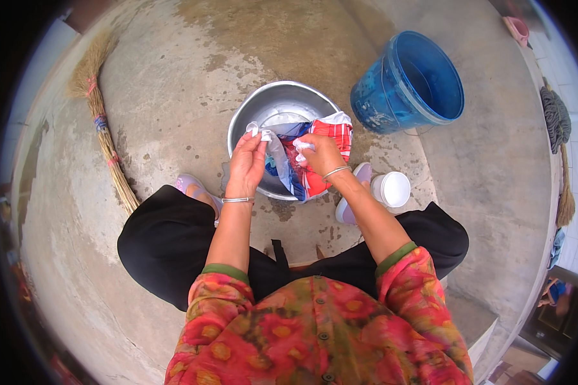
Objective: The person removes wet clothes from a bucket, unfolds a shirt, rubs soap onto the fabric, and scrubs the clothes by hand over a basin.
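A round metal basin (pixel 262 102) stands on the floor between my feet. Red, white and blue wet-looking fabric (pixel 331 136) lies in it and hangs over its right rim. Above the basin's left part, my left hand (pixel 245 162) pinches a white strip of cloth (pixel 266 135), its end curled in a loop above the fingers. My right hand (pixel 323 155) is closed on a bunched white piece (pixel 299 146) over the red fabric. Whether both white pieces belong to one garment cannot be told. Each wrist wears a bangle.
To the right of the basin stands a blue bucket (pixel 390 91) with a wire handle. A small white tub (pixel 396 189) sits beside my right shoe. On the left lies a straw broom (pixel 100 120). A mop (pixel 555 120) is at the far right. The concrete floor (pixel 289 33) has wet patches.
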Demonstrator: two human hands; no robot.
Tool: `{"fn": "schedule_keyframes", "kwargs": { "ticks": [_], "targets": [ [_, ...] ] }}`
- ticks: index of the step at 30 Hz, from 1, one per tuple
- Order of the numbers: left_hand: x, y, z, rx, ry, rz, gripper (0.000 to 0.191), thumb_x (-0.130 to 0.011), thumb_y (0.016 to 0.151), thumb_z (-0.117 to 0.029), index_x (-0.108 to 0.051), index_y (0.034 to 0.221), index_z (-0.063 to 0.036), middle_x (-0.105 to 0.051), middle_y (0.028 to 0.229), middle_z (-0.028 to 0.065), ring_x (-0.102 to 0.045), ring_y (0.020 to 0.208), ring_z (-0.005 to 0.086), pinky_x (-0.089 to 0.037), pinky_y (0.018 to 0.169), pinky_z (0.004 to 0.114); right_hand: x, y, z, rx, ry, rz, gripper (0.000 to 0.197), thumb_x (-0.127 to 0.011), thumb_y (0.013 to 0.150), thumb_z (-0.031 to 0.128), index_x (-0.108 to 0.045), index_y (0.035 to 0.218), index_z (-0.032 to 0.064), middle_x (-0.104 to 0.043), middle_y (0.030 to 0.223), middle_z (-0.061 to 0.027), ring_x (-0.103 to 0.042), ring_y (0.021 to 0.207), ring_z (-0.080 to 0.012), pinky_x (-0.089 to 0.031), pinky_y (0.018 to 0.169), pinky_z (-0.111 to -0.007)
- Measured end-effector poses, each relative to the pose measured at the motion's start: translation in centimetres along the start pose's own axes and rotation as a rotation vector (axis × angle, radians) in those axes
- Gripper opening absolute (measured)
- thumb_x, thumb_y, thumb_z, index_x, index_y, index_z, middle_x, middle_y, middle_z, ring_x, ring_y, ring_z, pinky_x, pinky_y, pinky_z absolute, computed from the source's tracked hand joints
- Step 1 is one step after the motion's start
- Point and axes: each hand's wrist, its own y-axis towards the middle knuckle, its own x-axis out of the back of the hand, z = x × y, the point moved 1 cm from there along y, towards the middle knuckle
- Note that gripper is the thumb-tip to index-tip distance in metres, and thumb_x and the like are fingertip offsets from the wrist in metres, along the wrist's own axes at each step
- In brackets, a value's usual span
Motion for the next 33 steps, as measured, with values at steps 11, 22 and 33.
{"fn": "schedule_keyframes", "kwargs": {
  "ticks": [11, 22, 33],
  "targets": [
    [-4.0, -3.3, -3.3, 0.024, -0.057, 0.204, 0.013, -0.054, 0.080, 0.007, -0.053, 0.090, -0.0025, -0.059, 0.089, 0.0074, -0.059, 0.085, 0.0171, -0.050, 0.083, 0.029, 1.4, -1.9, -7.4, -0.427, 0.493, -0.256, 0.013, -0.062, 0.085, 0.010, -0.065, 0.094, 0.0010, -0.064, 0.082, -0.0046, -0.060, 0.069, -0.0120, -0.051, 0.053, -0.024],
    [-11.7, -13.5, 0.0, 0.412, 0.005, 0.523, 0.025, -0.049, 0.067, 0.009, -0.051, 0.091, 0.0018, -0.058, 0.091, 0.0106, -0.058, 0.085, 0.0220, -0.048, 0.081, 0.030, -2.9, -3.2, -13.1, -0.412, 1.279, -0.360, 0.010, -0.057, 0.085, 0.005, -0.060, 0.094, 0.0025, -0.064, 0.089, -0.0091, -0.063, 0.079, -0.0200, -0.053, 0.067, -0.032],
    [-7.3, -11.5, -2.3, 0.370, 0.480, 0.901, 0.010, -0.049, 0.057, 0.003, -0.052, 0.065, -0.0011, -0.048, 0.077, 0.0046, -0.045, 0.069, 0.0148, -0.033, 0.062, 0.023, 11.3, -2.8, 1.7, 0.117, 1.085, -0.356, 0.015, -0.060, 0.086, 0.009, -0.062, 0.098, 0.0010, -0.065, 0.088, -0.0085, -0.064, 0.075, -0.0158, -0.055, 0.068, -0.029]
  ]
}}
